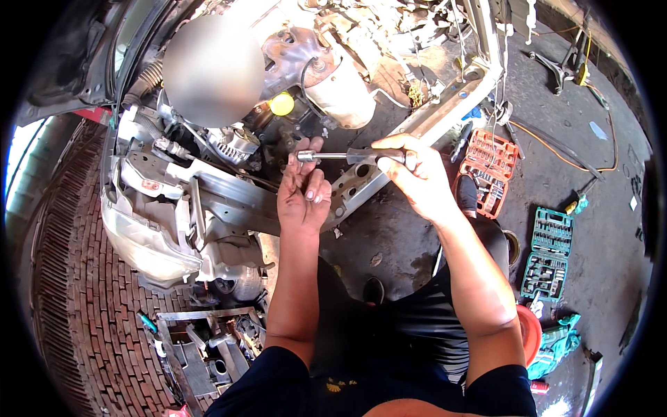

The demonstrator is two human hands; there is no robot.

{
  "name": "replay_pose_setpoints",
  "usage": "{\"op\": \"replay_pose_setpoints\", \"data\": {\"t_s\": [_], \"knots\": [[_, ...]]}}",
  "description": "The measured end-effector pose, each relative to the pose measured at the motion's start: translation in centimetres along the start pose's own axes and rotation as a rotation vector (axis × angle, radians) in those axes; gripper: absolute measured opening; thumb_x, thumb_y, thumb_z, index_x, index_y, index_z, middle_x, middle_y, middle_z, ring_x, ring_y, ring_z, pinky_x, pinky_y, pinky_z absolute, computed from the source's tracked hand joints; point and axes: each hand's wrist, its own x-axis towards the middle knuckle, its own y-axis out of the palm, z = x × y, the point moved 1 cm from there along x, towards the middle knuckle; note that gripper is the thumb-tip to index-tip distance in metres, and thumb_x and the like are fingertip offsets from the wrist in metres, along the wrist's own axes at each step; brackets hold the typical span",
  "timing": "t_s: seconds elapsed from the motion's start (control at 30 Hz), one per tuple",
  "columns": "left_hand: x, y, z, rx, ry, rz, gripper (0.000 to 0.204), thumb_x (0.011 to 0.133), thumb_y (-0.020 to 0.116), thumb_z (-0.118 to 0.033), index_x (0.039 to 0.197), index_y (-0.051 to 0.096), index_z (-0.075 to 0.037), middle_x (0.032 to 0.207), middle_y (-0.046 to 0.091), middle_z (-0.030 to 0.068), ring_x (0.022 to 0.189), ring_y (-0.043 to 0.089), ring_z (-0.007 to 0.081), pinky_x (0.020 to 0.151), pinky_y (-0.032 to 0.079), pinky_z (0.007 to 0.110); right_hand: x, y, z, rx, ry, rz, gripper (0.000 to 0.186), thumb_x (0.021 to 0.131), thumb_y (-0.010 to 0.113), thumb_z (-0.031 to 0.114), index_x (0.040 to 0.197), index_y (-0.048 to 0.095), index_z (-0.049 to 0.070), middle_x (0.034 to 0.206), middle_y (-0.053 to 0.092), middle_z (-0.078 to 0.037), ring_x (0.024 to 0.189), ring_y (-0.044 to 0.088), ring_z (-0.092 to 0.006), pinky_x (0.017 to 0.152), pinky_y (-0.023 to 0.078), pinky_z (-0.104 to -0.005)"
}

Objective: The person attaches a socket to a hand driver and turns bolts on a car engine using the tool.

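In the head view, my right hand [410, 174] grips the dark handle [361, 154] of a socket driver with a straight silver shaft [332, 156], held level in front of me. My left hand [303, 191], palm upward with curled fingers, holds the metal socket [306, 156] at the shaft's tip between its fingertips. Both hands are over the front frame rail [253, 205] of a partly stripped car, close to a cross member [358, 187] with holes.
An engine bay [326, 83] with a blurred patch fills the top. Orange [492, 153] and teal [551, 243] socket cases lie right, with hoses and a red bucket [529, 333]. A headlamp [146, 243] is at left, metal parts [208, 347] below it. A foot [374, 290] shows below.
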Motion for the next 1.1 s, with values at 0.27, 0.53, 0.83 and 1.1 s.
{"op": "replay_pose_setpoints", "data": {"t_s": [0.27, 0.53, 0.83, 1.1], "knots": [[0.2, 1.9, -0.6, 0.066, 0.176, 0.140, 0.048, 0.114, 0.052, -0.028, 0.154, 0.048, -0.002, 0.157, 0.055, 0.0183, 0.060, 0.050, 0.0111, 0.055, 0.049, 0.027, -0.8, 1.8, -1.5, 0.412, 0.084, -0.027, 0.026, 0.102, 0.068, 0.006, 0.127, 0.069, 0.001, 0.081, 0.061, 0.007, 0.066, 0.048, -0.0018, 0.058, 0.038, -0.0196], [0.2, 4.4, -1.3, 0.405, 0.242, -0.092, 0.056, 0.114, 0.052, -0.028, 0.163, 0.038, -0.004, 0.123, 0.069, 0.0203, 0.053, 0.044, 0.0109, 0.047, 0.039, 0.024, -1.4, 3.3, -1.5, 0.170, 0.081, 0.105, 0.027, 0.104, 0.068, 0.006, 0.130, 0.062, 0.001, 0.103, 0.065, 0.002, 0.095, 0.057, -0.0053, 0.085, 0.048, -0.0236], [1.7, 5.4, -1.0, 0.725, 0.297, -0.253, 0.054, 0.113, 0.055, -0.026, 0.158, 0.042, 0.000, 0.117, 0.074, 0.0172, 0.054, 0.045, 0.0084, 0.047, 0.038, 0.023, -0.7, 5.4, -4.3, 0.787, 0.291, -0.048, 0.022, 0.104, 0.072, 0.017, 0.120, 0.066, 0.003, 0.084, 0.056, 0.003, 0.070, 0.047, -0.0051, 0.062, 0.040, -0.0222], [-3.5, 0.1, -0.1, 0.677, 0.179, -0.324, 0.046, 0.108, 0.066, -0.032, 0.136, 0.061, 0.003, 0.078, 0.052, -0.0020, 0.058, 0.046, 0.0064, 0.051, 0.034, 0.022, 0.6, 6.0, -4.3, 0.829, 0.182, -0.158, 0.028, 0.103, 0.072, 0.020, 0.127, 0.067, 0.007, 0.082, 0.060, -0.002, 0.068, 0.049, -0.0111, 0.062, 0.039, -0.0265]]}}
